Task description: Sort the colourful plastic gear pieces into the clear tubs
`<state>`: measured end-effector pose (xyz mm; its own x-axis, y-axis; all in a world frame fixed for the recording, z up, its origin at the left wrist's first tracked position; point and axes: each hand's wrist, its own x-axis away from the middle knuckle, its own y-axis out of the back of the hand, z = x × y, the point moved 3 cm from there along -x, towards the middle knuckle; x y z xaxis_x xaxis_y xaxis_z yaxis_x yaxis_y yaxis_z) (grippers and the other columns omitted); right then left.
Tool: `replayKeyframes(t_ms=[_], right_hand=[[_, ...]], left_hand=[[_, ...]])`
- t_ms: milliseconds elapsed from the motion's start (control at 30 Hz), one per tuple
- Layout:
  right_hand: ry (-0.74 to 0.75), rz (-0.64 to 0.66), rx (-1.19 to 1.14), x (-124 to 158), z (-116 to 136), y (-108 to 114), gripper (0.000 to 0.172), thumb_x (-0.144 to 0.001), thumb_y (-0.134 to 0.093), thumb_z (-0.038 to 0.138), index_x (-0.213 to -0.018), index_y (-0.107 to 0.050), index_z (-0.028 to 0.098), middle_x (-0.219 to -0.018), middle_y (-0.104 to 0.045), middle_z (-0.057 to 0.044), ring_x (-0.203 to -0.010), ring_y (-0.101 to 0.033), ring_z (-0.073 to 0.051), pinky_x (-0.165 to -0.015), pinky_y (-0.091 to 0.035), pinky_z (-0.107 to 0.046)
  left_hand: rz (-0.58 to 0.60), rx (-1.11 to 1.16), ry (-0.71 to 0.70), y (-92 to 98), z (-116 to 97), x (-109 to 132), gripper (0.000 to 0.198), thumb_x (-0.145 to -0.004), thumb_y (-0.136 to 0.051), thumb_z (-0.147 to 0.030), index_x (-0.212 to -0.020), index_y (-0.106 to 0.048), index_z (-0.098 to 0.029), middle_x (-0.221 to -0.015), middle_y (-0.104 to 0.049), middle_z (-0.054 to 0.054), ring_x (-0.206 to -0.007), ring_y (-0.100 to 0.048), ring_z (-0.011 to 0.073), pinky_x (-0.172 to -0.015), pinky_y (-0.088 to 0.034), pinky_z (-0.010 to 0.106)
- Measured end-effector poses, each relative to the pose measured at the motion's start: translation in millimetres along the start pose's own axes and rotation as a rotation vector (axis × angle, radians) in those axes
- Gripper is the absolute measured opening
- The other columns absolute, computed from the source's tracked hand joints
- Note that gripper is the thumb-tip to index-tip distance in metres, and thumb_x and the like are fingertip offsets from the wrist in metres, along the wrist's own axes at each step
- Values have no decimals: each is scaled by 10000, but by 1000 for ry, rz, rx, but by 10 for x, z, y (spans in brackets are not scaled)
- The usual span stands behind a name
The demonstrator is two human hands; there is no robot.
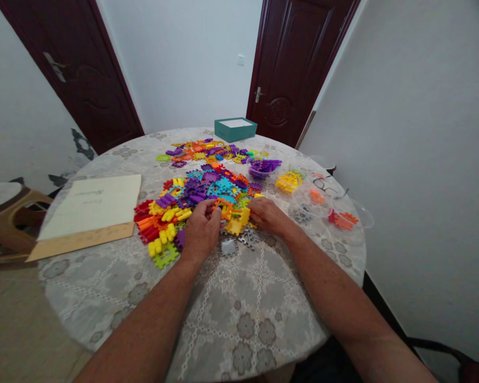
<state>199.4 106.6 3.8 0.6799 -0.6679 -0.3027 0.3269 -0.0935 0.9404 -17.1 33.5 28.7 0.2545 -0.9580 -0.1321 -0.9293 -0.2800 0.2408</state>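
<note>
- Left hand [201, 227]: knuckles up, fingers curled and closed on the orange piece [222, 206], thumb side turned towards 3 o'clock.
- Right hand [265, 214]: palm down, fingers bent towards 9 o'clock against the yellow piece [239, 220]. Its fingertips are buried in the plastic, so whether it grips cannot be told.
- Orange piece: an open, notched frame between the two hands, just on the 6 o'clock side of the table's middle. It is too small in frame to read a tilt.
- Orange and yellow pieces together: long axis from 10 o'clock (orange end) to 4 o'clock (yellow end). Whether they are locked together cannot be told.
- Pile of coloured pieces [201, 186]: spreads from the hands out towards 12 o'clock.
- Grey pieces [229, 247]: flat on the cloth, just to 6 o'clock of the hands.
- Round table [239, 319]: covered with a patterned lace cloth.
- Teal box [235, 129]: at the 12 o'clock edge.
- Sheets on a brown board [91, 205]: at 9 o'clock, well apart from the left hand.
- Clear bowls [263, 167]: ranged at 2 to 3 o'clock, each with pieces sorted by colour (purple, yellow, orange). Spectacles [325, 186] lie among them.
</note>
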Motion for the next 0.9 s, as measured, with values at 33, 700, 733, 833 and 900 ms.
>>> replayKeyframes(t_ms=[33,700,733,833,900], right_hand=[[3,-23,-1,7,-21,11,222,-954,-537,167,-1062,-731,163,-975,-734,-114,-984,-627,-237,-947,-461,-370],[-237,-190,-884,-20,278,262,365,-931,-682,412,-1238,-626,222,-861,-668,5,-755,-617,-153,-678,-481,-272],[-236,-184,-836,-35,339,245,352,-939,-672,404,-1236,-630,221,-837,-659,12,-729,-603,-145,-661,-467,-265],[-245,-196,-668,-60,442,210,324,-963,-635,363,-1250,-635,214,-798,-650,22,-686,-578,-137,-636,-436,-256],[-242,-196,-603,-64,459,193,314,-971,-622,341,-1256,-638,210,-800,-663,19,-684,-585,-138,-641,-437,-256]], left_hand=[[1,2,-9,-3,6,0,313,-935,-587,-300,-1224,-653,-199,-1084,-744,60,-800,-740,173,-649,-610,272],[188,244,42,-114,133,-16,366,-936,-576,-341,-1273,-615,-205,-1210,-724,105,-981,-739,217,-770,-649,347],[211,271,41,-117,130,-15,364,-934,-569,-344,-1265,-625,-202,-1229,-712,105,-997,-734,219,-775,-650,348],[224,330,28,-105,108,-10,365,-920,-552,-331,-1246,-645,-196,-1266,-686,99,-1066,-713,227,-806,-648,348],[219,354,41,-98,92,-6,380,-916,-531,-327,-1251,-637,-182,-1259,-689,103,-1071,-712,227,-817,-646,351]])
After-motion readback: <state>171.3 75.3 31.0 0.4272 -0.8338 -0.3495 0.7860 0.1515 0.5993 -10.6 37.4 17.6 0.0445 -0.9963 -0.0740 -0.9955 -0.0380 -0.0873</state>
